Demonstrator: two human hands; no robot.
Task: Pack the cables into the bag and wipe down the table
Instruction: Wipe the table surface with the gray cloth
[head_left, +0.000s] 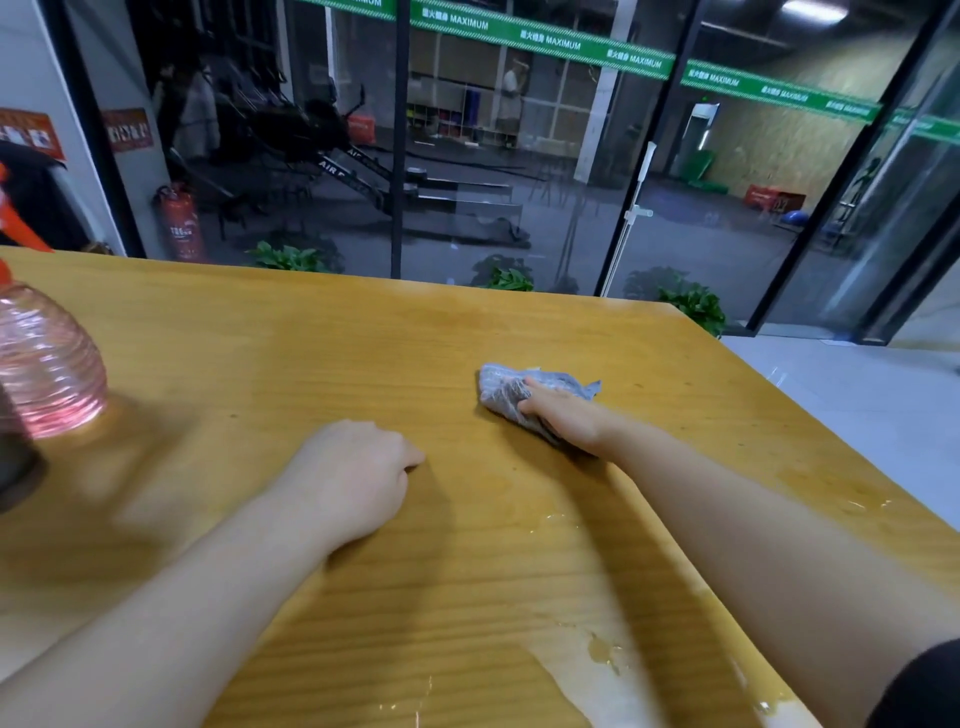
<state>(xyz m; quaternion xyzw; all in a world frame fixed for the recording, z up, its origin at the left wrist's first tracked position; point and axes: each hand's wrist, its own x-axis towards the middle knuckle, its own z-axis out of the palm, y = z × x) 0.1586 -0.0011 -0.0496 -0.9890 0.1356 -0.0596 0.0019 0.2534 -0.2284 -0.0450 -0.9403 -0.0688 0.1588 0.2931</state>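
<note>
I am looking down at a wooden table (332, 358) from the head camera, and I place everything by the grey cloth (524, 392) that lies on it, a little right of the table's middle.

The right hand (563, 415) rests on top of the cloth, pressing it to the wood. The fingers seem to curl into the bunched fabric, so I read it as a grip on the cloth, though the fingertips are hidden in the folds.

The left hand (353, 475) sits on the bare wood to the near left of the cloth, well apart from it. Its fingers are curled under into a loose fist and I see nothing in it.

I judge the wiping step to be in hand. No cables and no bag show anywhere in view, so I cannot tell how that part stands.

Nearer to me than the cloth, towards the table's right edge, wet patches (602, 649) shine on the wood. The next move, in my judgement, calls for drawing the cloth back over that wet area with steady downward pressure.

One container is in view: a clear pink ribbed spray bottle (44, 364), far left of the cloth at the picture's edge, blurred. Whether any liquid is in it I cannot tell.
</note>
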